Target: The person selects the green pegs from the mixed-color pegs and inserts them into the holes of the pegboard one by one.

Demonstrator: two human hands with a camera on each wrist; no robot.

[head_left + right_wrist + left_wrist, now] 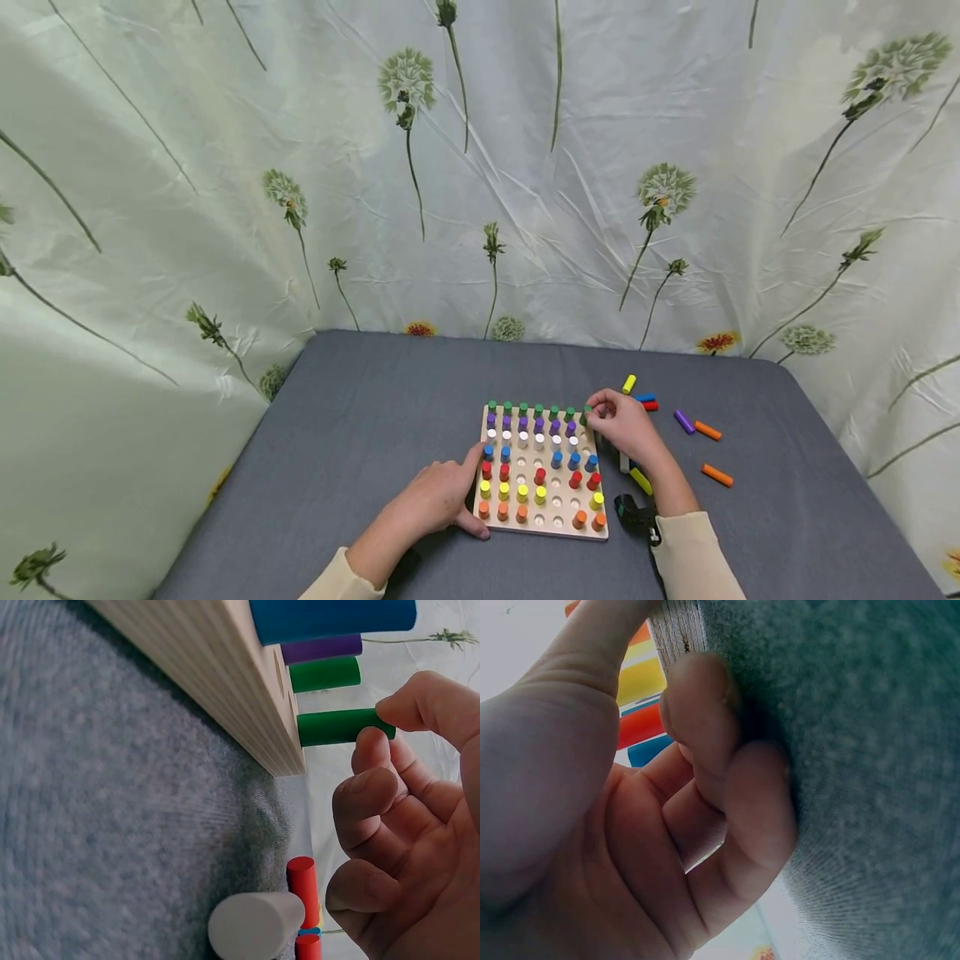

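Note:
A wooden pegboard (566, 530) lies on the table with rows of green, purple, white, blue, red, yellow and orange pegs upright in it. My left hand (438, 496) holds the board at its left side, thumb at the near corner; the left wrist view shows curled fingers (761, 817) beside the board's edge. With thumb and forefinger, my right hand (626, 429) pinches the top of a green peg (341, 727) at the far right corner. That peg stands at the board's surface; how deep it sits cannot be told.
Loose pegs lie right of the board: a yellow peg (629, 384), a purple peg (683, 422), orange pegs (717, 475), a white peg (251, 930) and several others. A black device (636, 514) is by the right wrist. A flowered curtain (480, 208) hangs behind the grey table (390, 400).

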